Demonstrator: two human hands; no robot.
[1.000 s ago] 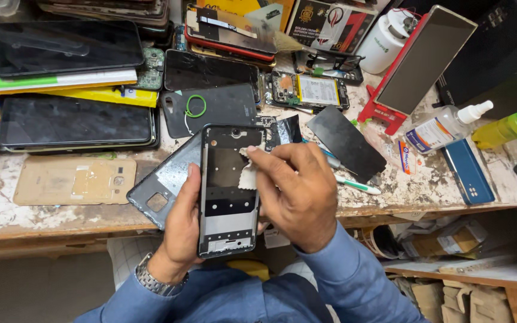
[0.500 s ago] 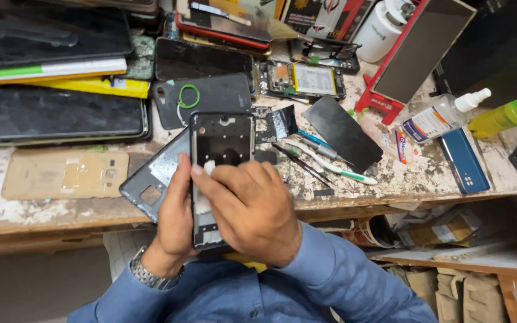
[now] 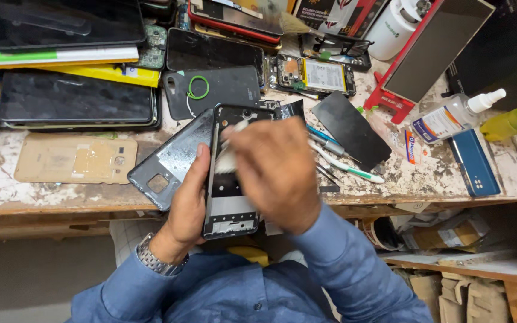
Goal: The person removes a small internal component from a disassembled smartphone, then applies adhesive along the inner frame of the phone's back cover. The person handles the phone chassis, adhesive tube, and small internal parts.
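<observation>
Black phone frame (image 3: 230,179) sits upright in the left hand (image 3: 188,200) at the worktop's (image 3: 7,179) near edge, while the blurred right hand (image 3: 270,173) presses a white wipe (image 3: 228,158) on it.

Blue long sleeves (image 3: 354,269), buttoned; metal wristwatch (image 3: 151,256), left wrist.

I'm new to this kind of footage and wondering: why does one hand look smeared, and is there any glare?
Head view: the right hand is smeared by motion blur over the phone frame, while the left hand holding it looks fairly sharp; even overhead light leaves soft glare on the dark tablet screen and the grey back cover; the bench stays in focus; shadows are faint.
</observation>
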